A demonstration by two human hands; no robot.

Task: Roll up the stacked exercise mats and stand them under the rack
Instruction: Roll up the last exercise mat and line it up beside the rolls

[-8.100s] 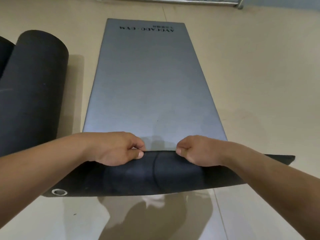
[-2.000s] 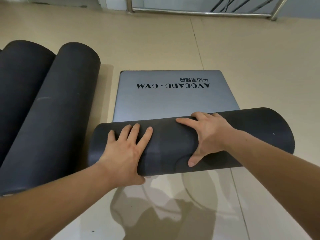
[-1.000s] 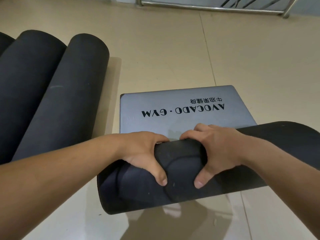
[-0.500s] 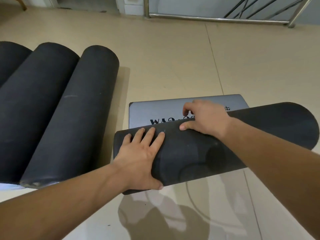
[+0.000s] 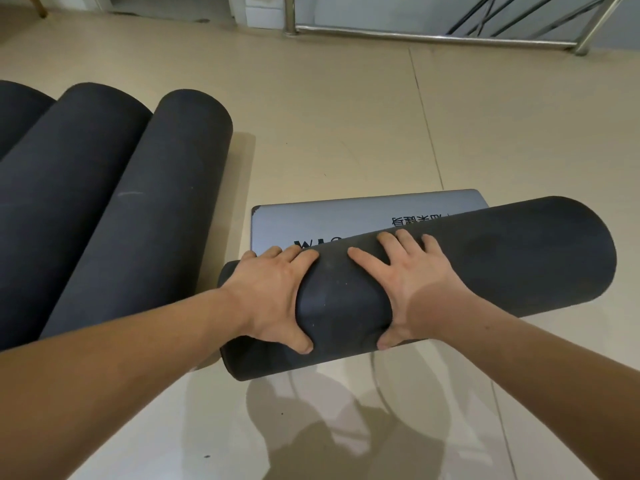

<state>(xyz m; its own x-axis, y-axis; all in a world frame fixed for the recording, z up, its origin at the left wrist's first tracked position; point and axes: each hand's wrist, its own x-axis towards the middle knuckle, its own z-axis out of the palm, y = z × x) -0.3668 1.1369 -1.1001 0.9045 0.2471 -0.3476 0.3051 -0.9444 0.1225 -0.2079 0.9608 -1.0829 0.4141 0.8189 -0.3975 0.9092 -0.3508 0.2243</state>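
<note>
Pretty close to done on this one. The mat roll (image 5: 502,258) lies crosswise on the tiled floor (image 5: 346,116), near-centre and running off to the right. Only a short grey tail (image 5: 329,220) is left flat on its far side, with the printed lettering half hidden under the roll.

Left hand (image 5: 273,292) and right hand (image 5: 408,282) are both spread wide and pressed on the left half of the roll. Fingers are laid over the top and thumbs splayed down the near side, so it's a push rather than a grab.

On the left, at least two finished rolls (image 5: 138,202) lie side by side on the floor. There's a sliver of a third dark one at the far-left edge.

What's left, by my guess: one more shove to swallow that tail. None of the rolls is stood up yet, either. The steel frame (image 5: 433,36) at the far end might be the rack, but I can't tell.
</note>
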